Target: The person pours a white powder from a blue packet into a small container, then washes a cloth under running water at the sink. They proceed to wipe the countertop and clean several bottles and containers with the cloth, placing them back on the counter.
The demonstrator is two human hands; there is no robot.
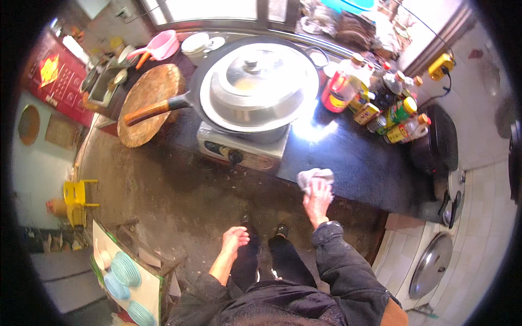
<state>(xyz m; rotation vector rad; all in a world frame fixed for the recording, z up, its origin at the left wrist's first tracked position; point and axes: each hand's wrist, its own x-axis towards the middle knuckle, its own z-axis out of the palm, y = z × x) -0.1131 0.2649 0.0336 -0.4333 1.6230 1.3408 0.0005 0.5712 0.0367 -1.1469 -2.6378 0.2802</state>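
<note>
My right hand (pixel 318 199) presses a pale, bunched cloth (pixel 305 178) onto the front edge of the black countertop (pixel 359 163), to the right of the stove. In front of my body, above the floor, my left hand (pixel 235 239) hangs with its fingers loosely curled and nothing visible in it. A silver gas stove (pixel 261 154) with a black knob stands on the counter. On it sits a large wok (pixel 197 91) with a wooden handle, covered by a domed metal lid (pixel 261 81).
Several sauce and oil bottles (pixel 393 112) crowd the counter's back right, beside a black appliance (pixel 436 138). A round wooden chopping board (pixel 140 95) lies partly under the wok handle. Bowls (pixel 125 269) stand on a small table (pixel 151 285) at lower left. A yellow stool (pixel 75 203) is farther left.
</note>
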